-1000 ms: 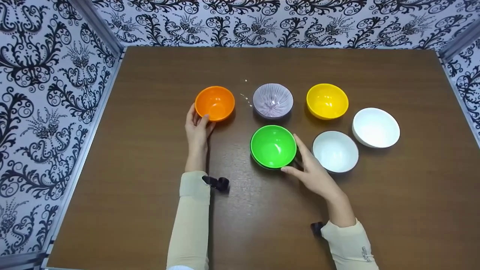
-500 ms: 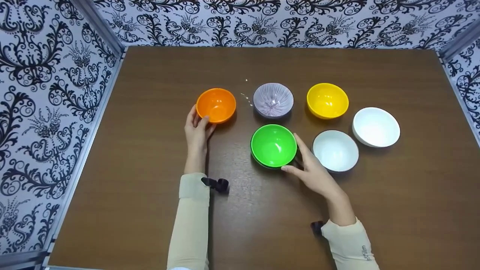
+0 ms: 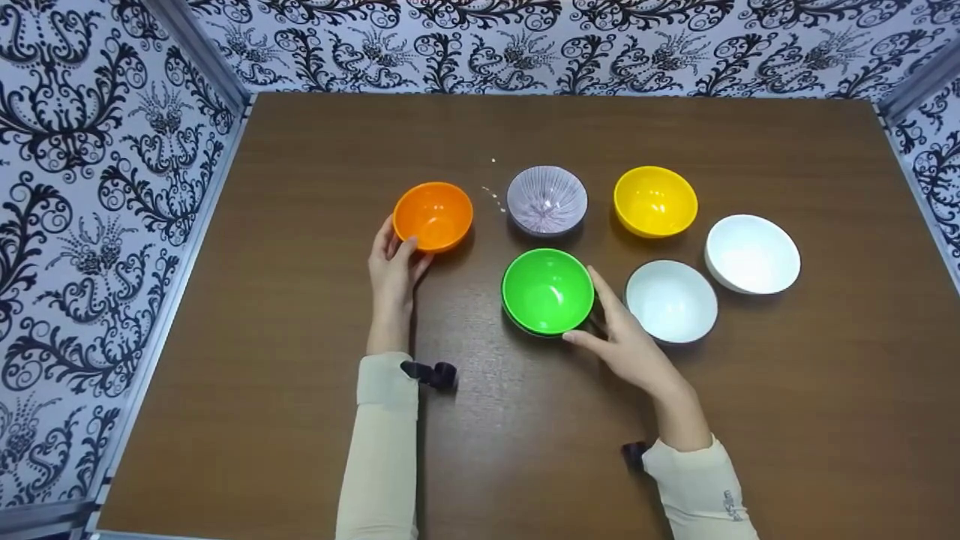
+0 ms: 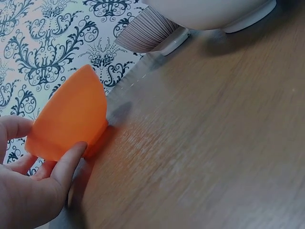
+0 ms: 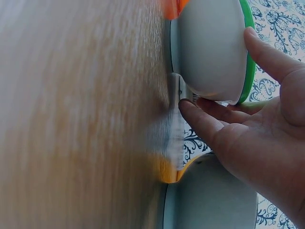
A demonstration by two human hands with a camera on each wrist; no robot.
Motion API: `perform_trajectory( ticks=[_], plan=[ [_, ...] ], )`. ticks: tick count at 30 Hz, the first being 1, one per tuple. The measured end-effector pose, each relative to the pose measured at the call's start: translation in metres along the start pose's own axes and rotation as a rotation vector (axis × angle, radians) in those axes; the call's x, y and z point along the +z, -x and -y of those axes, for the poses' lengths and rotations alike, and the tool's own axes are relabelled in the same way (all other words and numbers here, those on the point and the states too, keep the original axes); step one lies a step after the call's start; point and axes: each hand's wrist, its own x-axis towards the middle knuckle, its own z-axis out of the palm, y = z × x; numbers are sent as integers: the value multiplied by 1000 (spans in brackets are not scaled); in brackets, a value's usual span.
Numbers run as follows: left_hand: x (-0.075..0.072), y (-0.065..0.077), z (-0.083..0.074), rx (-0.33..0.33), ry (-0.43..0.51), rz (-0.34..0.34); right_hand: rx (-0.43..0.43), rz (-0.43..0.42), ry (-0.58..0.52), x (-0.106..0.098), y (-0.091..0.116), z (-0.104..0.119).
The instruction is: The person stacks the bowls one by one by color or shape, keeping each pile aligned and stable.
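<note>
My left hand (image 3: 391,274) holds the orange bowl (image 3: 433,214) at its near left side. In the left wrist view the thumb (image 4: 71,160) lies against the bowl's outer wall, with the other fingers on the far side. My right hand (image 3: 626,345) holds the green bowl (image 3: 547,291) at its right side, thumb near the rim and fingers around the wall. Below the green rim, the right wrist view shows a white outer wall (image 5: 214,47); the green bowl looks nested in another bowl. All the bowls stand upright.
Behind the green bowl stands a purple ribbed bowl (image 3: 547,201), with a yellow bowl (image 3: 655,201) to its right. A pale bowl (image 3: 671,301) and a white bowl (image 3: 752,255) stand right of my right hand. Small white specks (image 3: 494,196) lie on the brown table (image 3: 300,360).
With my left hand on it, the orange bowl has shifted a little toward me and slightly right. My right hand and the green bowl have stayed in place.
</note>
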Motion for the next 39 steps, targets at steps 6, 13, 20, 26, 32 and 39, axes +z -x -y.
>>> perform_trajectory(
  ticks=[6,13,20,26,32,39],
  plan=[
    [-1,4,0,-1,-7,6,6,0,9,0,0,1],
    [-1,8,4,24,-13,22,-4,-6,-1,2,0,0],
    [-3,15,6,33,-4,56,-12,4,-26,2,0,1],
    [0,22,7,27,-17,77,-10,7,-26,1,0,2],
    [6,27,6,25,-44,102,-9,-4,-13,1,0,2],
    [14,36,2,27,-62,138,-3,-3,-24,1,1,0]
  ],
)
